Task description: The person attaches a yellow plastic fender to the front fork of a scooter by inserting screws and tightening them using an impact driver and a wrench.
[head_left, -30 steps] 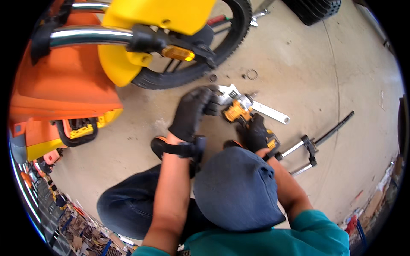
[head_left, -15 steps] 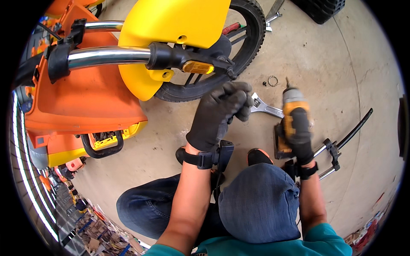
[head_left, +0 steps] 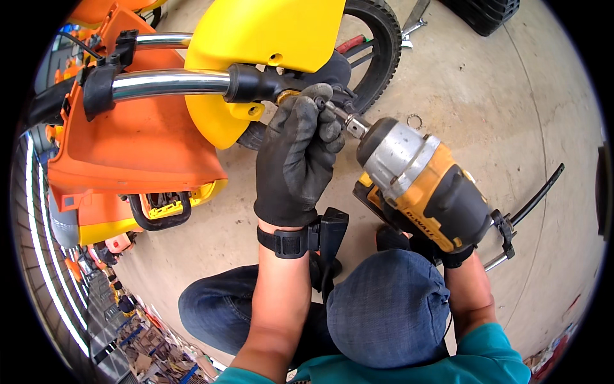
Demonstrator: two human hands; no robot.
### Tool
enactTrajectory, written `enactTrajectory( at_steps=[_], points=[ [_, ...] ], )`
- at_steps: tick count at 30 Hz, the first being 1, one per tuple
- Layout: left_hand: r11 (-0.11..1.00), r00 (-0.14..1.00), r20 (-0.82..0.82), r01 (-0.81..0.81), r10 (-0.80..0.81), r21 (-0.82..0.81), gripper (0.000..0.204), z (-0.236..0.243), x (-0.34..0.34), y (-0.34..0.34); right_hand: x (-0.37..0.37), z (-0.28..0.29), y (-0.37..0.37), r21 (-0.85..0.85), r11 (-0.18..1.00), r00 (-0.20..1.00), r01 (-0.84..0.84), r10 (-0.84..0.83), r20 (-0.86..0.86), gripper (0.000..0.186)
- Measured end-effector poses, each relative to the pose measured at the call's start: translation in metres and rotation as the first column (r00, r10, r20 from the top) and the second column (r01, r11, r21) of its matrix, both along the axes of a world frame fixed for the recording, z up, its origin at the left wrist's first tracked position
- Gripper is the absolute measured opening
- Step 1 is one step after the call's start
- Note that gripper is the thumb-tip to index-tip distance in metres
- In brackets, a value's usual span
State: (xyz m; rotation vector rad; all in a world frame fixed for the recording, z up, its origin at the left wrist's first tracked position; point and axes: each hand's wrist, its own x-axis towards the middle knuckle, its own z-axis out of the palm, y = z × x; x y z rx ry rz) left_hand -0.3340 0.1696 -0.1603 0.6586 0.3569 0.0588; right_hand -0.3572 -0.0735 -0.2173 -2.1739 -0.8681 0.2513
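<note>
My right hand (head_left: 455,256), black-gloved and mostly hidden beneath the tool, grips a yellow and black cordless impact driver (head_left: 422,189). Its bit (head_left: 342,115) points up and left toward the fingers of my left hand (head_left: 297,153). That hand, in a matching glove, is closed in a pinch around a small dark fastener (head_left: 320,102) at the bit's tip; its exact kind is unclear. The pinch sits just in front of the lower end of a chrome fork leg (head_left: 173,84), by the black wheel (head_left: 377,70). An amber reflector (head_left: 286,96) is partly covered by my fingers.
Left stands an orange body panel (head_left: 141,141) with a yellow fender (head_left: 262,32) above the wheel. A metal ring (head_left: 414,121) lies on the concrete floor. A chrome and black rod assembly (head_left: 505,233) lies at right, a black crate (head_left: 483,13) at far right.
The impact driver has swung up and left, bringing its bit to my left fingers. My left hand has shifted left and up. The adjustable wrench on the floor is now hidden behind the tool.
</note>
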Motion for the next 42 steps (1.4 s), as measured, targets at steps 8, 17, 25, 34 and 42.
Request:
enactTrajectory(
  at_steps=[8,17,25,34,42],
  points=[
    [0.999,0.997,-0.076,-0.001,0.004,0.038,0.027,-0.005,-0.007,0.005,0.000,0.001,0.003,-0.019,0.999,0.999,-0.029,0.030,0.029,0.042],
    [0.894,0.961,-0.234,0.231,-0.148,0.384,0.025,0.008,-0.007,0.031,-0.003,-0.029,0.002,0.408,0.911,0.946,0.057,0.080,-0.313,0.037],
    [0.849,0.943,-0.301,0.271,-0.140,0.453,0.026,0.014,-0.006,0.024,-0.005,-0.041,-0.004,0.563,0.804,0.772,0.190,0.232,-0.592,0.047],
    [0.990,0.992,-0.122,0.034,-0.017,0.140,0.039,-0.001,-0.008,0.008,-0.007,-0.064,0.016,0.691,0.676,0.641,0.256,0.416,-0.644,0.073],
    [0.997,0.992,-0.110,0.073,-0.068,0.039,0.076,-0.015,-0.017,0.034,0.000,-0.046,0.035,0.563,0.809,0.847,0.172,0.170,-0.503,0.048]
  ],
)
